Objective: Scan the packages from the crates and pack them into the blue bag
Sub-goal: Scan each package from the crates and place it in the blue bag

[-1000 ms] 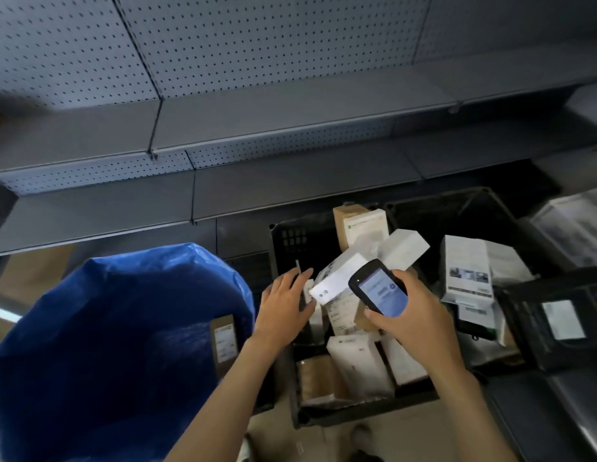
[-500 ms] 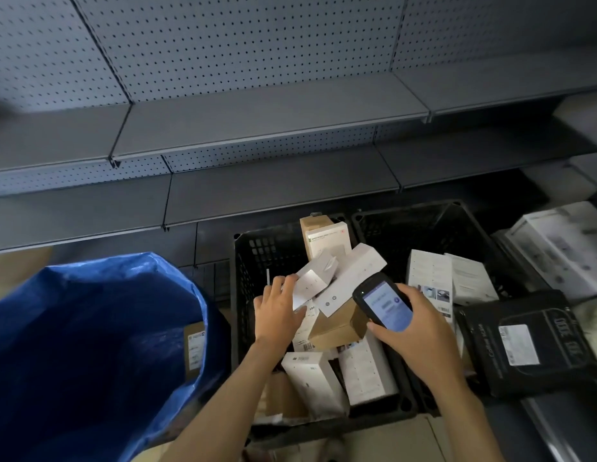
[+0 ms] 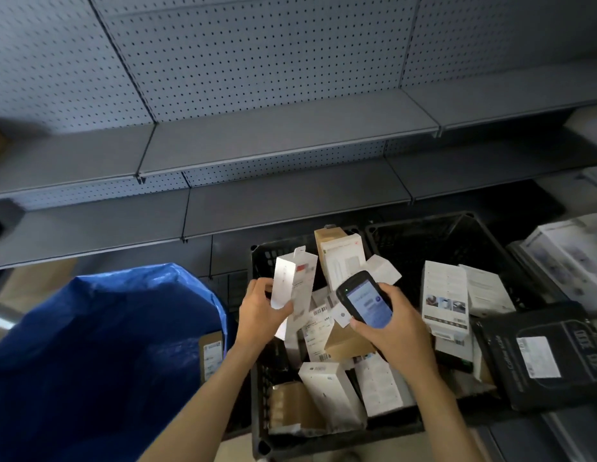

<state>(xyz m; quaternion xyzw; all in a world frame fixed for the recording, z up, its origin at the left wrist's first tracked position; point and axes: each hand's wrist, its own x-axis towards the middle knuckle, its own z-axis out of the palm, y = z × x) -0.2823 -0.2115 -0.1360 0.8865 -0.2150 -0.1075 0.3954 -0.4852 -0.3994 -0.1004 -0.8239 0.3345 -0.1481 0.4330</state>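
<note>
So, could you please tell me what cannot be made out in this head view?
Head view only:
- Text on the scanner screen in the right hand: too small.
- Print on the white box gripped by the left hand: blurred.
- Contents of the blue bag: dark, cut off by the bottom and left edges; one labelled package shows.
- Lower packages in the near crate: hidden by boxes on top and both hands.

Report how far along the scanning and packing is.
Done: one labelled brown package seems to lie inside the blue bag. In hand: the left hand holds a white box upright above the front crate, and the right hand holds the scanner beside it. Left: many boxes fill that crate, and more white boxes lie in the second crate.
</note>
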